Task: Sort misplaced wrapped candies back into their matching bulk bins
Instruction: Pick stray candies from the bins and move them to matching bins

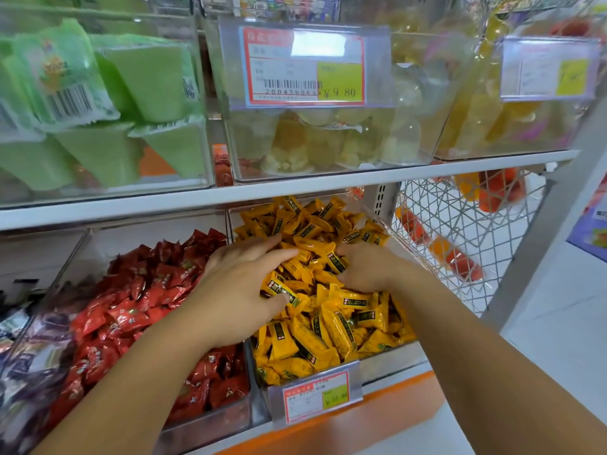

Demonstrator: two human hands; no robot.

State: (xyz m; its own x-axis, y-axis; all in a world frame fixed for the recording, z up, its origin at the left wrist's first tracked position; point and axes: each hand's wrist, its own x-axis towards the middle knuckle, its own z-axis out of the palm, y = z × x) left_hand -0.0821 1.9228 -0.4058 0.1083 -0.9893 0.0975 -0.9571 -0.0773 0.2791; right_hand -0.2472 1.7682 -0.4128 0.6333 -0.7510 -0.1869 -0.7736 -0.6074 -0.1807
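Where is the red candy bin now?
In the head view the red candy bin sits under the white shelf, left of centre, directly left of the yellow candy bin.

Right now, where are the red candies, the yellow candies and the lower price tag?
red candies (131,310): head view, middle of the pile.
yellow candies (331,330): head view, wrappers near the bin's front.
lower price tag (317,397): head view, centre of the card.

Both bare forearms stretched forward, angled inward. The left hand (236,290) lay palm down, its fingers (279,256) spread and lightly bent toward the right hand (369,269). The right hand's fingers (343,249) curled downward, tips hidden. The two hands sat near each other, not touching.
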